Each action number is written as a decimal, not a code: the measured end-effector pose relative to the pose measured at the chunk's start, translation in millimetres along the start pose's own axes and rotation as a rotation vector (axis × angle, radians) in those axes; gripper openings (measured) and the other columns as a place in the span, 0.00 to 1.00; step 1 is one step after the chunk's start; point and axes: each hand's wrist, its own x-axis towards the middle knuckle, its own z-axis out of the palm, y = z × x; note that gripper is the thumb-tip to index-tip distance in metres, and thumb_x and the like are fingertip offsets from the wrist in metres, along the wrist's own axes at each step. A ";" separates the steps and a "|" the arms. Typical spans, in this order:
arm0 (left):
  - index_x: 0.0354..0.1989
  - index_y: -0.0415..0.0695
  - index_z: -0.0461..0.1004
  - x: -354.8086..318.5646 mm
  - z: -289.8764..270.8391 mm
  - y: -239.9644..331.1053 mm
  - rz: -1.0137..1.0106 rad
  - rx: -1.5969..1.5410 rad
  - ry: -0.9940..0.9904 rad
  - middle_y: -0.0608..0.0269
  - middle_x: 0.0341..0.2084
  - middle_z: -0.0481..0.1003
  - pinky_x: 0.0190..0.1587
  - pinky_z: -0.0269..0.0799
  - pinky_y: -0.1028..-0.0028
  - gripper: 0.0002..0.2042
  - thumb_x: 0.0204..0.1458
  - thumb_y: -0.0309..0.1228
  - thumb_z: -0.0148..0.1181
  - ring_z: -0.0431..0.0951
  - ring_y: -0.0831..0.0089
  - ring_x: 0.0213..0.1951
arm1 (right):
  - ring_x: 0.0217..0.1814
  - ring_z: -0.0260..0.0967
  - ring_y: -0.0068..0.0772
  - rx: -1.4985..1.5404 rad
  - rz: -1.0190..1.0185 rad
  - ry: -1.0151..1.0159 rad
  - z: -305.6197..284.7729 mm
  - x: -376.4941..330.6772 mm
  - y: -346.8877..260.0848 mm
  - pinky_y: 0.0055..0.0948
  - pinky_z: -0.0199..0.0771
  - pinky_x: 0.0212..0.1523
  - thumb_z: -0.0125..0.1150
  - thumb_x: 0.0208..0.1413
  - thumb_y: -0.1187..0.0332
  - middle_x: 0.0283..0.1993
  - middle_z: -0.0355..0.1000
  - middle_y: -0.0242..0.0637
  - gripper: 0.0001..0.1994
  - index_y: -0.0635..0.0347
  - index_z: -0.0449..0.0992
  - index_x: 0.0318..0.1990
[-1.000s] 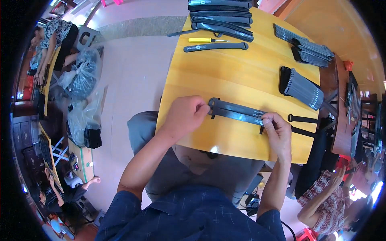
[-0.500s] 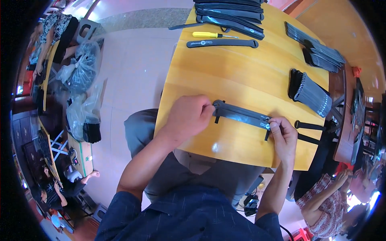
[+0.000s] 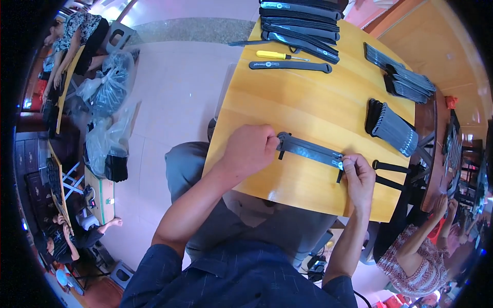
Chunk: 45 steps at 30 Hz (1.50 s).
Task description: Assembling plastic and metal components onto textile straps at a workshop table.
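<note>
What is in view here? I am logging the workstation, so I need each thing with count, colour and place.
Wooden table: one, yellow-orange, centre.
Long flat strap held at both ends: one, dark grey, near table edge.
Stack of long straps: several, black, far table edge.
Single strap lying flat: one, dark grey, below that stack.
Screwdriver with yellow handle: one, between the stack and the single strap.
Fanned bundles of strips: two, black-grey, right side; second one farther back.
Thin black rods: two, right near corner.
Plastic bags: several, grey, floor left.
Other people: seated left and at lower right.
Left hand: closed over the strap's left end.
Right hand: fingers pinching its right end.
</note>
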 end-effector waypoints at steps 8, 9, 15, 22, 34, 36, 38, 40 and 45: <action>0.30 0.40 0.80 1.9 2.2 -1.3 0.011 0.020 0.014 0.48 0.24 0.80 0.36 0.75 0.53 0.10 0.56 0.34 0.61 0.81 0.48 0.30 | 0.25 0.59 0.10 -0.020 0.017 0.008 0.1 0.3 0.7 0.17 0.60 0.26 0.62 0.67 0.69 0.25 0.68 0.19 0.06 0.62 0.80 0.39; 0.30 0.41 0.80 1.7 2.5 -1.6 0.007 0.015 0.018 0.48 0.25 0.80 0.36 0.76 0.53 0.10 0.56 0.34 0.61 0.81 0.48 0.30 | 0.25 0.59 0.10 -0.020 0.017 0.007 0.5 0.5 1.3 0.17 0.60 0.26 0.62 0.67 0.69 0.25 0.68 0.19 0.06 0.62 0.80 0.39; 0.29 0.41 0.80 2.9 2.7 0.5 0.002 0.027 0.020 0.48 0.24 0.79 0.36 0.76 0.53 0.10 0.55 0.34 0.61 0.81 0.47 0.30 | 0.26 0.60 0.11 -0.054 -0.002 -0.011 -0.9 0.7 1.2 0.16 0.60 0.27 0.61 0.69 0.66 0.27 0.69 0.21 0.09 0.61 0.79 0.39; 0.28 0.41 0.79 2.8 1.5 4.1 -0.015 0.061 0.007 0.48 0.24 0.79 0.36 0.76 0.53 0.10 0.55 0.34 0.60 0.81 0.47 0.30 | 0.27 0.60 0.12 -0.083 0.015 -0.011 -1.2 0.3 -0.4 0.16 0.61 0.28 0.61 0.69 0.65 0.28 0.69 0.21 0.09 0.62 0.79 0.39; 0.28 0.40 0.79 3.5 2.7 4.7 -0.020 0.081 0.007 0.47 0.23 0.79 0.36 0.76 0.52 0.11 0.55 0.34 0.60 0.81 0.46 0.29 | 0.25 0.60 0.12 -0.084 0.003 -0.003 -0.8 0.7 0.1 0.17 0.61 0.26 0.61 0.69 0.66 0.27 0.69 0.22 0.09 0.62 0.79 0.39; 0.28 0.40 0.79 4.0 3.4 3.5 -0.003 0.097 0.009 0.47 0.23 0.79 0.36 0.76 0.52 0.11 0.55 0.34 0.59 0.81 0.46 0.29 | 0.25 0.60 0.11 -0.087 0.003 -0.002 -0.3 0.8 -0.5 0.17 0.61 0.26 0.61 0.69 0.66 0.27 0.69 0.22 0.09 0.62 0.79 0.38; 0.28 0.40 0.79 4.6 3.7 3.4 -0.004 0.101 0.011 0.47 0.23 0.79 0.36 0.76 0.52 0.11 0.55 0.34 0.59 0.81 0.46 0.29 | 0.25 0.60 0.12 -0.088 0.005 -0.003 -0.2 1.1 -1.7 0.17 0.60 0.26 0.61 0.68 0.67 0.26 0.69 0.22 0.09 0.63 0.79 0.38; 0.28 0.40 0.79 5.2 4.1 2.9 -0.004 0.104 0.013 0.47 0.23 0.79 0.36 0.76 0.52 0.11 0.55 0.34 0.59 0.81 0.46 0.29 | 0.25 0.60 0.12 -0.094 -0.010 0.003 0.3 1.8 0.2 0.17 0.60 0.26 0.61 0.68 0.67 0.26 0.69 0.22 0.09 0.63 0.78 0.37; 0.27 0.40 0.79 6.7 3.0 4.5 0.004 0.116 0.006 0.47 0.25 0.80 0.36 0.76 0.51 0.10 0.55 0.34 0.59 0.81 0.46 0.30 | 0.25 0.60 0.12 -0.110 -0.050 0.024 1.0 2.5 3.7 0.17 0.60 0.26 0.61 0.68 0.67 0.26 0.69 0.22 0.09 0.63 0.78 0.37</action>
